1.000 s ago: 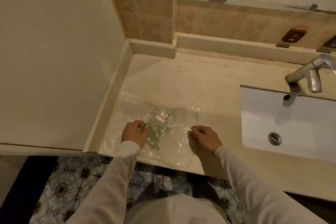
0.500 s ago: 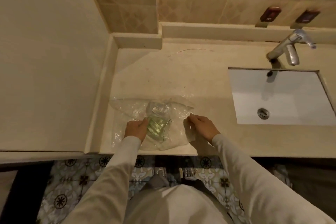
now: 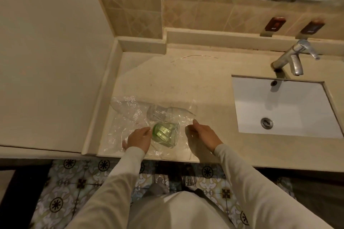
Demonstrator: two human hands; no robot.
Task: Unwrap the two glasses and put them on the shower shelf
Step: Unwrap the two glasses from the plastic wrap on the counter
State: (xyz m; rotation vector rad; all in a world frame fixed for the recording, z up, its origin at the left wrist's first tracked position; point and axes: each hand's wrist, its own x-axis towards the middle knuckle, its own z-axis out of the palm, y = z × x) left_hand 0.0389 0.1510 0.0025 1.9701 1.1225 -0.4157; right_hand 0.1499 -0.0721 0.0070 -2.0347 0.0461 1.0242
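Countertop edge at 6 o'clock; your left hand touches the green glass, grip unclear; right hand pinches wrap; tugging may roll clear glass off.

Only one word could be read: "HOT", in small white letters on the dark red plate on the tiled wall, far beyond the right hand. The neighbouring dark plate carried a mark too blurred to read.

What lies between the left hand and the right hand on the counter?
In the head view, the green glass lies on its side on the plastic wrap, between the left hand and the right hand.
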